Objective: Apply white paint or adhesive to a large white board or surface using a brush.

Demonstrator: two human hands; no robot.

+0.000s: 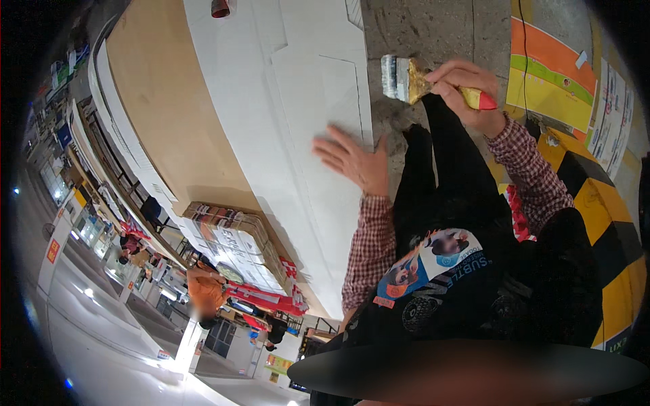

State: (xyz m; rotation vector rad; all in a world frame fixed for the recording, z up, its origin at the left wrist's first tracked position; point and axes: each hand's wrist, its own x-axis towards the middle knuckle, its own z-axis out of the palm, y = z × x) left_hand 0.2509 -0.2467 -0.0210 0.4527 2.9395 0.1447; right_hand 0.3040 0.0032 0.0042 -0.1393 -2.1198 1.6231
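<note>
My right hand is closed round the handle of a wide paintbrush. The brush has a yellow and red handle, and its bristle end looks coated in white. It is held up in the air, off the right edge of a large white sheet. Thin dark outlines, like cut or fold lines, run across that sheet. Over its right edge my left hand is spread with the fingers apart and nothing in them. Whether the palm touches the sheet, I cannot tell.
Brown board lies left of the white sheet. A strapped bundle of cardboard rests on it. A red cup-like thing is at the far edge. A yellow-and-black striped barrier stands right. Further off is a person in orange.
</note>
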